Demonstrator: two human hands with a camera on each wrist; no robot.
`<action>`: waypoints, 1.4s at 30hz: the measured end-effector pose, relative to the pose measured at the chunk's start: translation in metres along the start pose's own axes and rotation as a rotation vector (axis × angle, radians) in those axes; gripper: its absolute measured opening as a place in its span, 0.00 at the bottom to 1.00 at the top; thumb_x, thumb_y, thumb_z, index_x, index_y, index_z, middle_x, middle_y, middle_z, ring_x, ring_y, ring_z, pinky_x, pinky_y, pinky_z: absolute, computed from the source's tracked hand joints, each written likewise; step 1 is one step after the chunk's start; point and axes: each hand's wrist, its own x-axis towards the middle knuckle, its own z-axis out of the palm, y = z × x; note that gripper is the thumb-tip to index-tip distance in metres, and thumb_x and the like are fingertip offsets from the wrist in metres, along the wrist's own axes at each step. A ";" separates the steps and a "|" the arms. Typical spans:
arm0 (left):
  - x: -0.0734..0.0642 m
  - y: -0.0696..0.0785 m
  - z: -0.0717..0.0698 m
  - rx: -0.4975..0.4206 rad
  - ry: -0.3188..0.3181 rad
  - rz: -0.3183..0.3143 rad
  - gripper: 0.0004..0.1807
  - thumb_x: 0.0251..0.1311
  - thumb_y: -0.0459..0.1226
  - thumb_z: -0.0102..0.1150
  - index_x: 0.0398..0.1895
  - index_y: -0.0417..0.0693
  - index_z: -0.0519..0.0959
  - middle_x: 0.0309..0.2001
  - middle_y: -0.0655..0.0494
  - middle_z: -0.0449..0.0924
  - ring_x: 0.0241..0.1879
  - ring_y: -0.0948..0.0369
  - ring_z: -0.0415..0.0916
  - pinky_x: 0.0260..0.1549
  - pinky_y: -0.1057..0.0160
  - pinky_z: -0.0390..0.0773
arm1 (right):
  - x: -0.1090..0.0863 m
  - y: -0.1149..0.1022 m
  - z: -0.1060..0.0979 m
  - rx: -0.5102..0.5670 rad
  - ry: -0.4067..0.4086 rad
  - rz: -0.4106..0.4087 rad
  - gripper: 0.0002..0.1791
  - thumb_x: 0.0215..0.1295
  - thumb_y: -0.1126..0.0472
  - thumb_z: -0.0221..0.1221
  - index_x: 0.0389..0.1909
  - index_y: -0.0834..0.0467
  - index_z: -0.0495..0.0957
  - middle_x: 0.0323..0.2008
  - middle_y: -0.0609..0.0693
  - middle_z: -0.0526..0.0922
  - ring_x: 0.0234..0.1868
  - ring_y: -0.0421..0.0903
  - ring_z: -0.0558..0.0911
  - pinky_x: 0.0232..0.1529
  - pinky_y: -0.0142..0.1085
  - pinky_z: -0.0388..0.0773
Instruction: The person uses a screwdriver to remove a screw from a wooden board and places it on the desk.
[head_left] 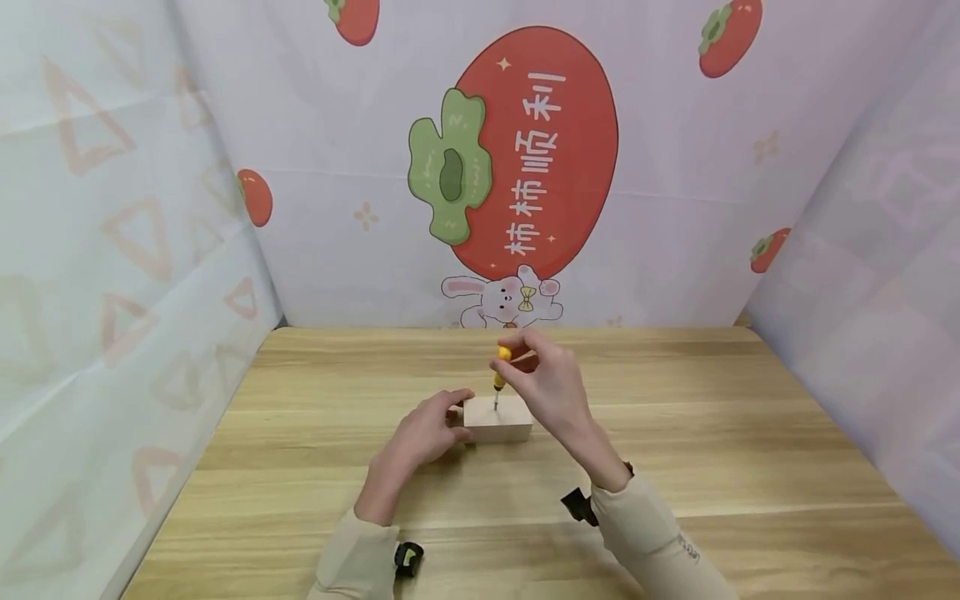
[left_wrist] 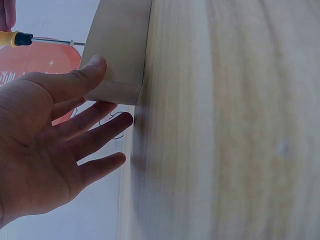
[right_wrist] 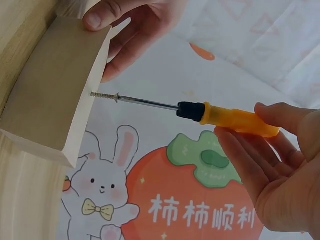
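Note:
A pale wooden block (head_left: 498, 432) lies on the table, and a threaded screw (right_wrist: 104, 95) stands in its top face with much of the thread exposed. My left hand (head_left: 426, 430) grips the block's left end, thumb (left_wrist: 92, 70) on the near side; its lower fingers are spread in the left wrist view. In my right hand (head_left: 553, 385) a screwdriver with a yellow handle (right_wrist: 240, 121) and black collar is pinched near the handle's end between thumb and fingers. Its metal shaft (right_wrist: 147, 103) meets the screw head, roughly in line with the screw.
The wood-grain table (head_left: 720, 433) extends around both hands. Behind it hangs a white cloth (head_left: 337, 250) printed with persimmons and a rabbit, and more cloth (head_left: 112, 292) walls the left and right sides. A dark wrist strap mount (head_left: 579, 506) sits by the right sleeve.

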 end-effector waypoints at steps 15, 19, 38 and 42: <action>0.000 -0.001 0.000 -0.011 0.001 0.001 0.31 0.57 0.39 0.71 0.65 0.52 0.75 0.60 0.49 0.78 0.56 0.50 0.79 0.55 0.44 0.77 | 0.005 0.001 -0.005 0.000 -0.158 -0.019 0.13 0.64 0.68 0.64 0.48 0.57 0.82 0.44 0.53 0.87 0.40 0.46 0.89 0.41 0.36 0.85; -0.001 -0.001 0.001 -0.017 0.003 -0.003 0.32 0.57 0.39 0.71 0.66 0.51 0.74 0.62 0.48 0.77 0.57 0.49 0.79 0.56 0.43 0.76 | 0.002 -0.001 0.000 -0.240 -0.060 -0.124 0.13 0.61 0.62 0.68 0.47 0.56 0.82 0.44 0.51 0.87 0.39 0.46 0.89 0.36 0.37 0.86; 0.000 0.001 0.001 0.051 0.023 -0.014 0.32 0.56 0.41 0.72 0.65 0.55 0.74 0.60 0.52 0.78 0.54 0.52 0.80 0.51 0.42 0.77 | -0.002 0.009 0.000 -0.046 0.076 -0.170 0.14 0.54 0.67 0.72 0.42 0.64 0.83 0.34 0.54 0.87 0.31 0.43 0.87 0.36 0.29 0.84; -0.001 0.002 0.000 0.065 0.029 -0.020 0.32 0.56 0.42 0.72 0.65 0.57 0.75 0.59 0.53 0.79 0.54 0.53 0.80 0.50 0.41 0.77 | -0.001 0.011 0.003 0.049 0.062 -0.156 0.13 0.56 0.70 0.70 0.43 0.66 0.83 0.36 0.55 0.88 0.35 0.45 0.88 0.39 0.30 0.84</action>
